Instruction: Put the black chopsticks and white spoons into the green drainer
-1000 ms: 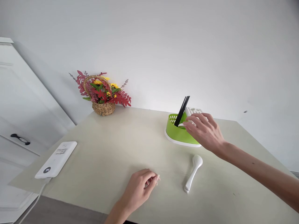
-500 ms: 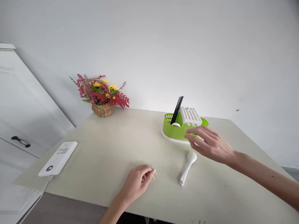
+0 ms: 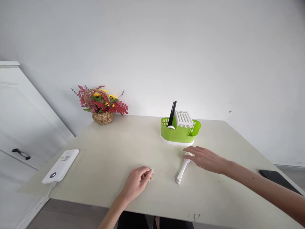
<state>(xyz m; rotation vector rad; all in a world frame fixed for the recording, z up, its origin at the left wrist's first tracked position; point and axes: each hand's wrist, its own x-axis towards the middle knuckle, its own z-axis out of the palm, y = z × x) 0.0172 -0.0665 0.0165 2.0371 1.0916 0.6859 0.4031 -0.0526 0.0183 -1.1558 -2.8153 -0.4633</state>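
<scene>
- Held the right hand (image 3: 204,159) palm down at the bowl end of the white spoon (image 3: 183,169), with fingers toward the far side of the bowl and thumb toward the near side. Could not tell from this view about the grip: pressing on the bowl or merely framing it.
- Placed the left hand (image 3: 137,182) low over the near part of the desk (image 3: 114,143), loosely closed, with thumb tip drawn to the fingers and nothing showing inside.
- Had the spoon lying on the desk to the right of the left hand and apart from it, plainly nearer to the right.
- Saw its long axis run aslant: bowl farthest and under the right hand, handle slanting nearer and leftward, into the gap between both hands, uncovered.
- Beyond the spoon and apart from it, saw a green holder (image 3: 177,135), broadside on, with black chopsticks (image 3: 171,116) leaning up at the left end and a white slotted rack (image 3: 184,118) on top.
- Farther out, noticed a flower basket (image 3: 103,118) at back left, a white device (image 3: 62,167) at left, and a dark flat object (image 3: 276,177) past the right forearm.
</scene>
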